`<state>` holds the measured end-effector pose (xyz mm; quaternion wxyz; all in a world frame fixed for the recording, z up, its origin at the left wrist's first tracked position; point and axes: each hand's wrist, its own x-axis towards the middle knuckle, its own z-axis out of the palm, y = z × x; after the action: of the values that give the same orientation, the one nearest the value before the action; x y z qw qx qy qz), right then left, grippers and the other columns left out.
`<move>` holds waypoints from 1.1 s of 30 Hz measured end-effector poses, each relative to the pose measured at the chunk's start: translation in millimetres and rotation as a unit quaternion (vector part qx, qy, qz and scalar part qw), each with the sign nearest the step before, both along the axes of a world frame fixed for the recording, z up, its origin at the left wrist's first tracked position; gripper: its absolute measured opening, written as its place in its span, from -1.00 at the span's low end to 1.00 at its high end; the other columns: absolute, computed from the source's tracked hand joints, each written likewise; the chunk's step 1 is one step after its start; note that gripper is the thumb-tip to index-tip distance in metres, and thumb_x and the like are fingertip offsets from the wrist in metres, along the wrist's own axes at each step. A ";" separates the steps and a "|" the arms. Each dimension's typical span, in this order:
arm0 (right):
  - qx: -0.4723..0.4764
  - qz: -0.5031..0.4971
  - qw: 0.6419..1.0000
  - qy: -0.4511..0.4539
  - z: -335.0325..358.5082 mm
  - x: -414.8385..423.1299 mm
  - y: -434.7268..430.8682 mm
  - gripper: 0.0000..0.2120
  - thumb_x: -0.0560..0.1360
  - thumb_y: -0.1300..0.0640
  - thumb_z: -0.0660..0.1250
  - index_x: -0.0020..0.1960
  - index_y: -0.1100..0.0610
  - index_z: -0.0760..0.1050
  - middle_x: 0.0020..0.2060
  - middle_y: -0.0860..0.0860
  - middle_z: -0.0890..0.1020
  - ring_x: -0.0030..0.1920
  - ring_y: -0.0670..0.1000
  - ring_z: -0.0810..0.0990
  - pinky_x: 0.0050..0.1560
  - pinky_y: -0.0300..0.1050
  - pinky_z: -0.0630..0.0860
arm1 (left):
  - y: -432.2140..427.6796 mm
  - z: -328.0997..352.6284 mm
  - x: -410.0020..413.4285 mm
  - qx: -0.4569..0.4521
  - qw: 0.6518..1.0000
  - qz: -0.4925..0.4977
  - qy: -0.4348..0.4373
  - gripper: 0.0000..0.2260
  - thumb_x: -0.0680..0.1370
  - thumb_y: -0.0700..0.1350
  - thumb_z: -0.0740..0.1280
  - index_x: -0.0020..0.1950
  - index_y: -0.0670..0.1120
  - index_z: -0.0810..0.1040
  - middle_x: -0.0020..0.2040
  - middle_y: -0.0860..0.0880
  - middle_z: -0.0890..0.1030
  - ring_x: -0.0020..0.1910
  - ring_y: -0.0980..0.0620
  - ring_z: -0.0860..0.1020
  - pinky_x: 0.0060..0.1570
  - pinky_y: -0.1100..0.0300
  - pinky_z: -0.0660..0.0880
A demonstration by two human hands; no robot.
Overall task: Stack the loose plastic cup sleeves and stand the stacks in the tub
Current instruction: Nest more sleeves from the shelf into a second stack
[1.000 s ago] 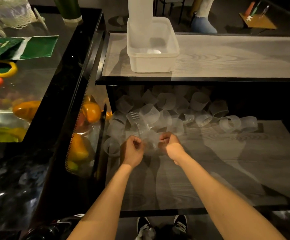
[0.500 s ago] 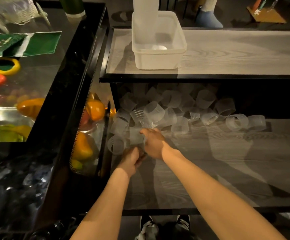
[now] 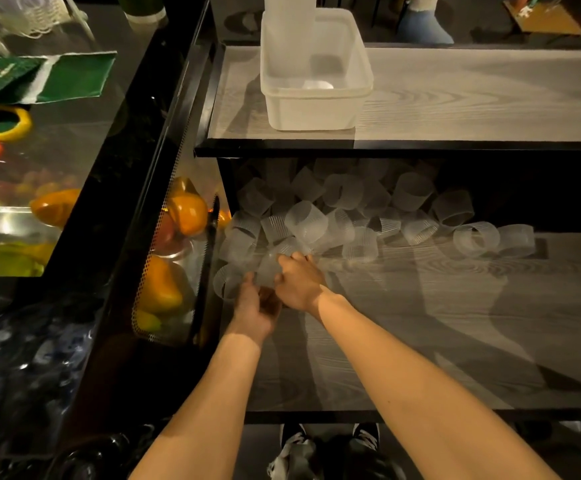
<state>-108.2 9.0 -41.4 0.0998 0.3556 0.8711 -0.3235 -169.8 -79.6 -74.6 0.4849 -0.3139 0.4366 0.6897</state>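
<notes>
Several loose translucent ribbed cup sleeves lie heaped at the back of the lower wooden shelf. A white plastic tub stands on the upper shelf, with a tall stack of sleeves upright in its back left corner. My left hand lies palm-up at the left of the pile, fingers curled under a clear sleeve. My right hand crosses over it and pinches the same sleeve from the right. Both hands touch at the sleeve.
A black perforated display case with orange and yellow peppers stands left of the shelf. A glass counter on the far left holds a green packet. The upper shelf's black front edge overhangs the sleeve pile. My shoes show below the shelf.
Both hands were apart in front of the pile, then shifted left and met. The right hand now reaches across over the left hand at a sleeve.
</notes>
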 end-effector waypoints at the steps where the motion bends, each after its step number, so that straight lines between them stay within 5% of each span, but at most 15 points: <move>1: -0.010 -0.007 1.000 0.018 -0.1 1.2 1.0 -0.56 0.62 0.05 0.15 0.48 0.06 0.33 0.38 0.10 0.39 0.42 0.18 0.28 0.38 0.13 0.36 | -0.3 0.2 1.4 -0.001 1.000 0.006 0.009 -0.61 0.64 0.14 0.27 0.29 -0.12 0.56 0.21 -0.24 0.64 0.20 -0.19 0.63 0.32 -0.12 0.52; 5: -0.053 -0.032 0.994 0.089 8.1 8.3 6.7 -0.64 0.61 -0.04 0.21 0.36 0.04 0.47 0.24 0.11 0.51 0.22 0.14 0.52 0.29 0.06 0.46 | -2.2 13.8 12.9 -0.009 0.998 0.027 0.054 -0.70 0.66 0.05 0.28 0.28 -0.10 0.57 0.23 -0.17 0.64 0.23 -0.09 0.60 0.32 0.02 0.51; 10: -0.081 -0.099 0.980 0.151 17.0 32.5 21.1 -0.76 0.53 -0.13 0.34 -0.02 0.05 0.46 -0.04 0.07 0.59 -0.07 0.07 0.59 -0.01 0.01 0.54 | 6.4 19.1 29.8 -0.075 0.988 0.017 0.136 -0.64 0.62 0.07 0.31 0.38 -0.05 0.52 0.27 -0.10 0.61 0.21 -0.04 0.58 0.01 0.15 0.51; 17: -0.107 -0.140 0.981 0.078 10.5 73.4 51.2 -0.87 0.54 0.04 0.35 -0.02 0.08 0.44 -0.03 0.11 0.61 -0.02 0.14 0.58 -0.05 -0.08 0.48 | 20.8 23.9 56.3 -0.159 0.933 -0.106 0.304 -0.85 0.56 -0.16 0.40 0.11 0.02 0.60 0.13 -0.09 0.64 0.13 -0.08 0.60 0.27 -0.05 0.53; 23: -0.089 -0.112 0.990 -0.006 -3.5 84.2 59.3 -0.81 0.59 0.05 0.32 0.13 0.14 0.50 0.12 0.16 0.60 0.13 0.18 0.58 0.06 -0.12 0.48 | 25.9 17.1 59.8 -0.207 0.881 -0.176 0.388 -0.76 0.57 -0.28 0.40 0.22 -0.27 0.56 0.06 -0.15 0.63 -0.12 0.07 0.57 -0.21 0.44 0.51; 26: -0.029 -0.081 0.996 -0.039 4.3 86.2 61.2 -0.82 0.60 -0.01 0.28 0.04 0.10 0.53 0.08 0.14 0.62 0.11 0.21 0.60 0.08 -0.04 0.54 | 29.5 18.2 57.0 -0.236 0.871 -0.169 0.396 -0.71 0.54 -0.22 0.45 0.23 -0.22 0.53 0.04 -0.11 0.60 -0.01 -0.04 0.58 0.10 0.18 0.54; 28: 0.005 -0.080 0.997 -0.020 14.0 83.6 65.3 -0.82 0.60 0.08 0.27 0.13 0.11 0.55 0.10 0.12 0.60 0.14 0.21 0.59 0.10 -0.01 0.53 | 34.5 20.6 52.7 -0.252 0.862 -0.160 0.409 -0.71 0.54 -0.18 0.45 0.23 -0.18 0.52 0.06 -0.11 0.59 0.06 -0.09 0.58 0.13 0.10 0.50; 33: 0.009 -0.038 0.987 0.156 29.6 63.9 76.6 -0.69 0.58 0.20 0.25 0.31 0.12 0.44 0.29 0.02 0.48 0.22 0.11 0.53 0.14 -0.06 0.46 | 56.7 37.1 38.7 -0.231 0.871 -0.122 0.417 -0.77 0.61 -0.26 0.32 0.25 -0.09 0.49 0.02 0.01 0.55 0.01 0.05 0.53 -0.08 0.30 0.43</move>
<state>-44.3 85.6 -11.8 -0.0529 0.3350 0.8648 -0.3703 -131.1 -22.9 -37.5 0.2518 -0.0449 0.7796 0.5717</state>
